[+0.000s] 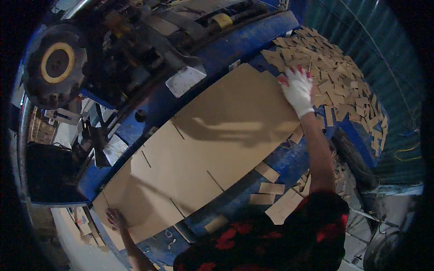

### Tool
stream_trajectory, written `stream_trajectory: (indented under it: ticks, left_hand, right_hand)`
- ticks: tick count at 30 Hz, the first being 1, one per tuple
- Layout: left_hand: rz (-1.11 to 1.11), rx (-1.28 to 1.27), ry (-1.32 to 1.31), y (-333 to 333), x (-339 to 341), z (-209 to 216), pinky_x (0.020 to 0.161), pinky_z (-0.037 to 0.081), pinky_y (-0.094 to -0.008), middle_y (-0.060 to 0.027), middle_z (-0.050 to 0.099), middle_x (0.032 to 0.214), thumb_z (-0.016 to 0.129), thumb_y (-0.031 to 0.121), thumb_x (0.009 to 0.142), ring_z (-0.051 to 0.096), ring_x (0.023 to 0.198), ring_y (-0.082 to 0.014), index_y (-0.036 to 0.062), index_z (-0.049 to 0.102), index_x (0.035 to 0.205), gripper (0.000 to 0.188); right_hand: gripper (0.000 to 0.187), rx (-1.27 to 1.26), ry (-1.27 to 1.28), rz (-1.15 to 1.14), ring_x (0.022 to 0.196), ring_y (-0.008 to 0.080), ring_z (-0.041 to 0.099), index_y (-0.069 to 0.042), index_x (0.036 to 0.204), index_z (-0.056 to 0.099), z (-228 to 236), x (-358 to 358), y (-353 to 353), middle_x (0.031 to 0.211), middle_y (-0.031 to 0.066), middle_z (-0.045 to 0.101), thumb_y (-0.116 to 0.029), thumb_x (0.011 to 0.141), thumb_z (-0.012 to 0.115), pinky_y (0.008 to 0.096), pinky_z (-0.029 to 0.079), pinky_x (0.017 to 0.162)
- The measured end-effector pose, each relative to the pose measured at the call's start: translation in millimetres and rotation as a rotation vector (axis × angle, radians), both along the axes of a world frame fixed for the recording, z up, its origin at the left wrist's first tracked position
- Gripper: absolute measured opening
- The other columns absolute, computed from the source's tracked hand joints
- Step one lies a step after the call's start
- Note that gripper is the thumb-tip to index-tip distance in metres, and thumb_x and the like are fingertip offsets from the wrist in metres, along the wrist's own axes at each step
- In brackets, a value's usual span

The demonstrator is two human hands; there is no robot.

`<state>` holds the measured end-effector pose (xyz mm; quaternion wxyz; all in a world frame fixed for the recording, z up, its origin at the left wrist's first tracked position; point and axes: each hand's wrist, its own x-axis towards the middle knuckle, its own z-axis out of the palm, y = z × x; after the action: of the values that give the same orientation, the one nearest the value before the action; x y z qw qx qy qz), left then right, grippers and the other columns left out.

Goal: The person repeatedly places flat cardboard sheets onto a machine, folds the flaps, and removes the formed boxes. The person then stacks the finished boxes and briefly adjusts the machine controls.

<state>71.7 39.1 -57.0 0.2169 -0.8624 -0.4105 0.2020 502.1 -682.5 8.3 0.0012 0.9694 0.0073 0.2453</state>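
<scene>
Evidently, some of the cutting is done: the large brown cardboard sheet (pixel 194 158) lies flat on the blue tabletop (pixel 289 163) of a machine (pixel 149 45), and several dark, narrow slits run in from its two long edges. Its outline looks trimmed already, though whether every slit is finished cannot be told from here. What is left, as far as this view shows, is getting the sheet off, since it is not yet cleared from the machine and spans most of the surface between the two hands.

The bare left hand (pixel 116 219) is palm down near the sheet's lower left end, its fingers loosely spread and not visibly closed on anything. The right hand (pixel 298 88), in a white glove with red fingertips, is at the far right end, fingers parted; whether it pinches the edge or just rests there, I cannot tell.

Beyond that glove, a broad heap of small cardboard pieces (pixel 346 83) covers the right end, which suggests that many sheets are already through. More loose scraps (pixel 271 188) lie near the person's body, beside a longer cardboard strip (pixel 284 205); this waste also remains to be cleared.
</scene>
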Motion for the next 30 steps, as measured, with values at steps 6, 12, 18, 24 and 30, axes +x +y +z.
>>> stream_trajectory:
  ticks: [6,12,18,24,30]
  left_hand:
    - [-0.108,0.024,-0.028,22,-22,-28,0.109,0.017,-0.0576,-0.0154,0.016,0.153,0.039,0.026,0.097,0.016,0.139,-0.0380,0.0183,0.026,0.143,0.049]
    - [-0.090,0.015,-0.426,35,-59,-22,0.109,0.018,-0.0532,-0.0204,0.023,0.149,0.042,0.047,0.094,0.019,0.138,-0.0384,0.0153,0.032,0.142,0.058]
    - [0.606,-0.150,-0.650,26,-146,15,0.106,0.029,-0.0434,-0.0267,0.038,0.139,0.049,0.071,0.079,0.036,0.130,-0.0387,-0.0061,0.039,0.133,0.095]
    - [0.469,-0.281,-0.734,37,-164,11,0.096,0.036,-0.0450,-0.0280,0.052,0.118,0.062,0.064,0.074,0.049,0.111,-0.0410,-0.0069,0.050,0.119,0.085]
    - [0.478,-0.152,-0.696,9,-169,36,0.091,0.039,-0.0454,-0.0226,0.056,0.107,0.069,0.061,0.070,0.053,0.101,-0.0408,-0.0028,0.053,0.107,0.075]
  right_hand:
    - [0.042,0.078,0.484,0.028,0.125,0.0326,0.043,-0.016,0.126,0.054,-2,68,74,0.132,0.0099,0.050,-0.036,0.088,0.051,0.0487,0.032,0.103]
    - [0.047,0.298,0.197,0.129,0.119,0.0330,0.048,-0.008,0.128,0.051,-3,50,41,0.128,0.0163,0.052,-0.027,0.086,0.060,0.0413,0.039,0.099]
    - [0.069,0.368,0.259,0.058,0.117,0.0359,0.050,0.002,0.133,0.042,-16,-77,-21,0.129,0.0212,0.050,-0.032,0.080,0.069,0.0403,0.041,0.097]
    - [0.071,0.627,0.371,0.144,0.108,0.0282,0.055,0.001,0.135,0.041,-54,-104,-45,0.128,0.0173,0.052,-0.028,0.078,0.072,0.0358,0.045,0.089]
    - [0.056,0.794,0.500,0.099,0.082,0.0158,0.057,0.000,0.128,0.049,-32,-95,-61,0.108,0.0089,0.060,-0.021,0.080,0.070,0.0293,0.046,0.071]
